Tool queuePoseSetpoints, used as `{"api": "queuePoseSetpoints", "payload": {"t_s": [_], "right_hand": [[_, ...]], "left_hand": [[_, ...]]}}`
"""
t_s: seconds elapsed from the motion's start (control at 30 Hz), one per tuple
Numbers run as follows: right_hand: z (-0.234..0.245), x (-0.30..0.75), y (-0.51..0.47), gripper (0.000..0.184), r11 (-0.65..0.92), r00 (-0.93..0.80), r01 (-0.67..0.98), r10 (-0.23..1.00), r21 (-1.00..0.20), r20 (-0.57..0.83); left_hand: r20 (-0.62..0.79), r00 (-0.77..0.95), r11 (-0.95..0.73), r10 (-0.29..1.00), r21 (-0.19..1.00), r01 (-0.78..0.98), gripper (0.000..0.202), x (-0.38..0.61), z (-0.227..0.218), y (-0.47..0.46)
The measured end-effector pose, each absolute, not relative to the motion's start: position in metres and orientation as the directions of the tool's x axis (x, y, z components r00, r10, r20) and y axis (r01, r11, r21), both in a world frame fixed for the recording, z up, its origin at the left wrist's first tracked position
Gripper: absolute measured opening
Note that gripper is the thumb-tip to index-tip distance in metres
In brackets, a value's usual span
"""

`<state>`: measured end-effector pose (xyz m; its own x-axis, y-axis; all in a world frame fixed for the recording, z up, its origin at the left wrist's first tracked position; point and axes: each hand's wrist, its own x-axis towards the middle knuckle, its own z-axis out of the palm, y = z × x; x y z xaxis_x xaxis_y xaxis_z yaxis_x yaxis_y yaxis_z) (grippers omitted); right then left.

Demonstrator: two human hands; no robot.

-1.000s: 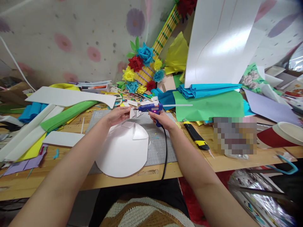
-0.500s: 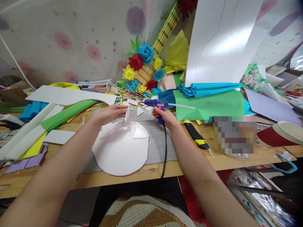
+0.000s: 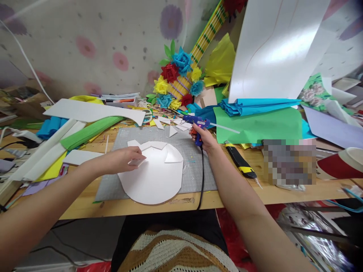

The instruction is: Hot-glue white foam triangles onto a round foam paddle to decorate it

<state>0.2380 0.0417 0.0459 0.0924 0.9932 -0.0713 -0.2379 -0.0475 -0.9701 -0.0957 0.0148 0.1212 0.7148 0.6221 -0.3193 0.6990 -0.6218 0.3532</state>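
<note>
The white disc (image 3: pixel 154 181) lies flat on the cutting mat (image 3: pixel 104 189), partly under the left hand (image 3: pixel 132 158). That hand's fingers are bent close together over the disc's far left part; whether they pinch a small piece cannot be told. The right hand (image 3: pixel 207 139), beyond the disc's far right rim, has its grip wrapped around one glue gun (image 3: pixel 198 122), apart from the disc.

The disc's near edge passes the mat onto the table (image 3: pixel 181 201), close to the table's front edge. Open mat lies right of the disc, up to one black cord (image 3: pixel 202 177). At least three white pieces (image 3: pixel 158 145) sit along the disc's far rim; one white triangle (image 3: pixel 172 131) lies just beyond it. One knife (image 3: pixel 241 162) and one cup (image 3: pixel 340 164) are farther right of the disc.
</note>
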Motion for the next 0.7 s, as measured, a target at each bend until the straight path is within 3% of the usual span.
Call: {"api": "queuePoseSetpoints", "payload": {"t_s": [0.23,0.7], "right_hand": [[0.0468,0.2375,0.0402,0.054,-0.034,0.093,-0.268,0.994,-0.963,-0.061],[0.0450,0.2386,0.0420,0.052,-0.035,0.108,-0.216,0.992,-0.976,-0.059]], "left_hand": [[-0.302,0.681,-0.615,0.667,0.292,0.732,0.050,-0.1006,0.1132,0.0085],[-0.357,0.650,-0.591,0.671,0.273,0.759,0.052,-0.1047,0.1101,0.0075]]}}
